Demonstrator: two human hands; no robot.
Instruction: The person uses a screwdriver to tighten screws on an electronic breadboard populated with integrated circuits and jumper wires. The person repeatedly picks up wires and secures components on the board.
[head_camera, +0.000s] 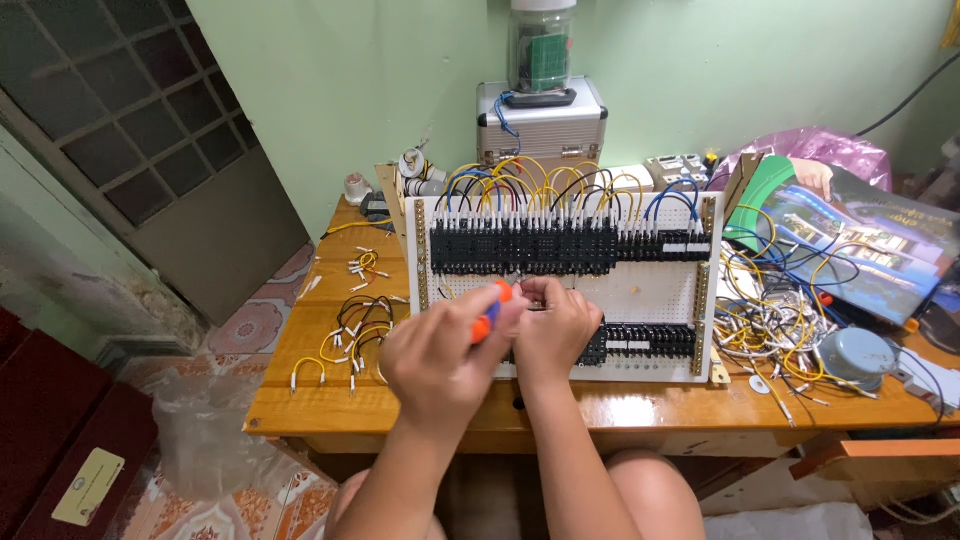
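Low in the frame's centre, the left hand (437, 357) is clamped on an orange-handled screwdriver (489, 312); the right hand (556, 330), fingers curled together, pinches at the white perforated board (655, 292) of black terminal blocks (520, 247) on the counter (300, 375).

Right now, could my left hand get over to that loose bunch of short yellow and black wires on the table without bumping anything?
Probably yes. The left hand holds an orange screwdriver at the white panel, and the wire bunch lies just to its left on the wooden table, with nothing between them.
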